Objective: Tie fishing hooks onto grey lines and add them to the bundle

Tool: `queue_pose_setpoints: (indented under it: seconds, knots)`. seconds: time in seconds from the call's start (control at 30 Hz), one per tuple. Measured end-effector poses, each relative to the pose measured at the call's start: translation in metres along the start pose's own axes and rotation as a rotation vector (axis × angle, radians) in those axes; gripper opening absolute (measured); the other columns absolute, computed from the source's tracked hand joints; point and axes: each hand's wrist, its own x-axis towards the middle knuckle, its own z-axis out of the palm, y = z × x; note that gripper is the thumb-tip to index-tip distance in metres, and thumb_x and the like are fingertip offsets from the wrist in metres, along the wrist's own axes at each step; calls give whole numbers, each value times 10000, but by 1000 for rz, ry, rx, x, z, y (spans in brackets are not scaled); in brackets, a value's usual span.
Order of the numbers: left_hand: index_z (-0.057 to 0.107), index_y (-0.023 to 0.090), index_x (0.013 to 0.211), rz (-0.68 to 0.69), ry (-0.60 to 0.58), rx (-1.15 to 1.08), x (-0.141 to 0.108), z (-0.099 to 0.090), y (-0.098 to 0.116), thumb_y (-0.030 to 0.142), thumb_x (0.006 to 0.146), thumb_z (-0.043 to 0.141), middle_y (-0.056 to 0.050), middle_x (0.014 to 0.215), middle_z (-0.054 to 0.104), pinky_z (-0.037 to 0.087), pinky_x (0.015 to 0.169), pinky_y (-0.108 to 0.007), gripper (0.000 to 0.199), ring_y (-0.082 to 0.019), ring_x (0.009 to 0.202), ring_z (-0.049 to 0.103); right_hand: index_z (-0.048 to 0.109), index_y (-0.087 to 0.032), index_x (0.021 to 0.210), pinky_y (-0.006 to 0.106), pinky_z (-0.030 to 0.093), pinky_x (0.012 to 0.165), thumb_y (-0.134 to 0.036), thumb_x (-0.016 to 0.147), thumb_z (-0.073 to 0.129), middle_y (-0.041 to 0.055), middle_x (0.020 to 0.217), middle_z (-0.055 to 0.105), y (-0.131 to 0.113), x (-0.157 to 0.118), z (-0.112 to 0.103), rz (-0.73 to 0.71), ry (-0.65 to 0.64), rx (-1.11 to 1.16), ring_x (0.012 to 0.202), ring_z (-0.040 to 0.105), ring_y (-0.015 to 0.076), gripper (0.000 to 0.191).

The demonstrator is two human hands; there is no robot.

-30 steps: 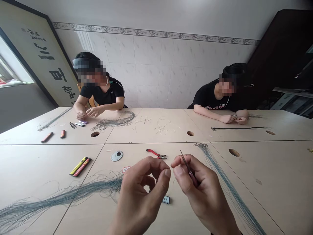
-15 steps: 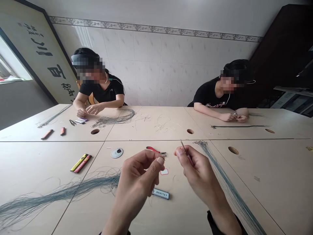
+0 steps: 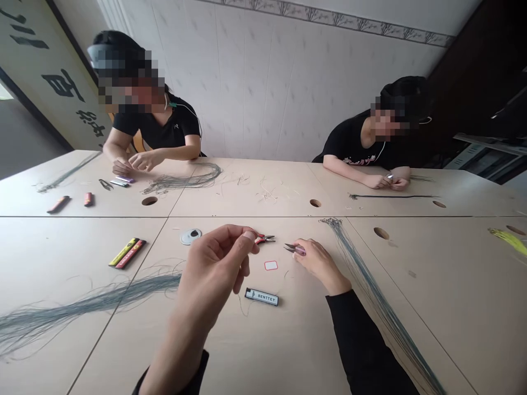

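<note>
My left hand [image 3: 214,263] hangs over the table with thumb and forefinger pinched together, and nothing shows between them. Its fingertips are just short of the red-handled pliers [image 3: 263,238]. My right hand [image 3: 319,263] grips small pink-handled snips [image 3: 295,249], their metal tips pointing left towards the pliers. A bundle of fine grey-green wires [image 3: 370,285] lies beyond my right hand, and a second [image 3: 102,296] spreads across the table to my left. A black-and-white BENTTEY tag [image 3: 261,296] and a small red-edged white label [image 3: 270,265] lie below my hands.
A round grey disc [image 3: 190,236] and yellow and red packets [image 3: 127,253] lie left of my hands on the pale table [image 3: 432,296], which has round holes. Across it, two seated people [image 3: 156,129] [image 3: 362,153] handle small items among more wires.
My view has tilted and shifted. My right hand has dropped lower and turned the snips to point left. My left hand has moved up near the pliers, leaving the BENTTEY tag uncovered.
</note>
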Motion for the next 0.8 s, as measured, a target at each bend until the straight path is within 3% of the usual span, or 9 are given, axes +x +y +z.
queue_pose_setpoints:
  seconds: [0.17, 0.27, 0.4, 0.53, 0.67, 0.8]
  knots:
    - [711, 168, 732, -8, 35, 57, 0, 2, 2, 424, 834, 763, 30, 516, 556, 331, 375, -148, 281, -70, 439, 451, 686, -178, 1255, 390, 465, 1017, -119, 948, 604, 142, 1264, 658, -5, -1, -6, -5, 31, -9, 1225, 596, 273, 322]
    - [705, 167, 695, -26, 61, 80, 0, 3, 3, 402, 812, 784, 29, 529, 568, 330, 379, -144, 274, -66, 450, 458, 716, -170, 1128, 384, 441, 1005, -166, 946, 575, 153, 1216, 665, -17, -10, -12, -63, 29, 6, 1234, 573, 294, 230]
    - [714, 170, 705, 7, 95, 81, 0, 5, 4, 356, 828, 769, 21, 593, 627, 340, 408, -139, 230, -49, 461, 460, 694, -227, 880, 299, 477, 822, -297, 910, 633, 36, 957, 700, -47, -30, -10, -276, -157, 92, 971, 646, 213, 98]
    - [717, 177, 743, 54, 77, 53, 2, 5, 1, 338, 865, 737, 22, 651, 647, 348, 422, -146, 203, -42, 468, 455, 625, -225, 772, 303, 467, 829, -272, 770, 768, 26, 928, 664, -70, -44, 12, -403, -291, 126, 1005, 609, 229, 151]
    - [713, 176, 784, 57, 20, 31, 3, 3, -1, 378, 879, 739, 20, 680, 644, 346, 414, -152, 225, -43, 468, 450, 513, -220, 672, 333, 451, 840, -166, 750, 739, 33, 881, 623, -70, -45, 30, -394, -294, 125, 992, 579, 247, 245]
    - [706, 166, 802, 37, -13, 5, 2, 3, -2, 400, 868, 752, 28, 638, 594, 308, 400, -153, 248, -43, 456, 413, 443, -227, 688, 335, 442, 780, -162, 792, 691, 35, 841, 603, -61, -41, 24, -341, -236, 156, 905, 583, 237, 276]
